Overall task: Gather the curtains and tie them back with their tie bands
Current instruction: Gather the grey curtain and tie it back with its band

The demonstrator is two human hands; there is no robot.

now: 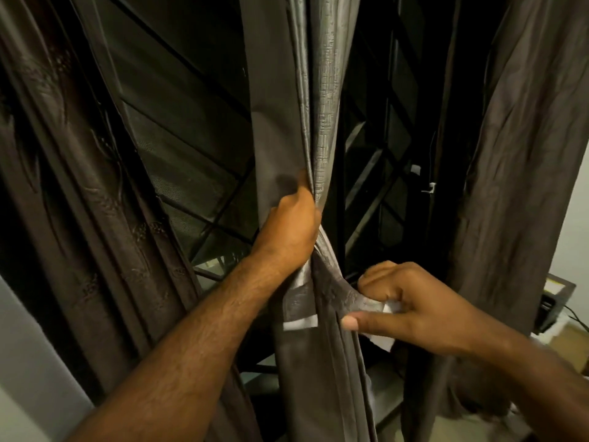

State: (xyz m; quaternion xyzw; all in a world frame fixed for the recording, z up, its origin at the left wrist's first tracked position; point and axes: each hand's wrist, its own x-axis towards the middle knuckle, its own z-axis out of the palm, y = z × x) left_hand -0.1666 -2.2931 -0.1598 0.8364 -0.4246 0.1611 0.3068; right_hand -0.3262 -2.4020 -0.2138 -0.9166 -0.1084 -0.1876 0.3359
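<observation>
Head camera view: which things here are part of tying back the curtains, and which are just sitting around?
Part of the job:
middle curtain, bunched together
tie band, wrapped round it
left curtain and right curtain, likely next

Just sitting around:
window grille behind the curtains
dark box at the right edge
cable beside the box

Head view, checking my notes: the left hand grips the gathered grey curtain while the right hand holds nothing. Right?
No: the head view shows the right hand pinching the grey fabric tie band; the left hand grips the gathered grey curtain.
</observation>
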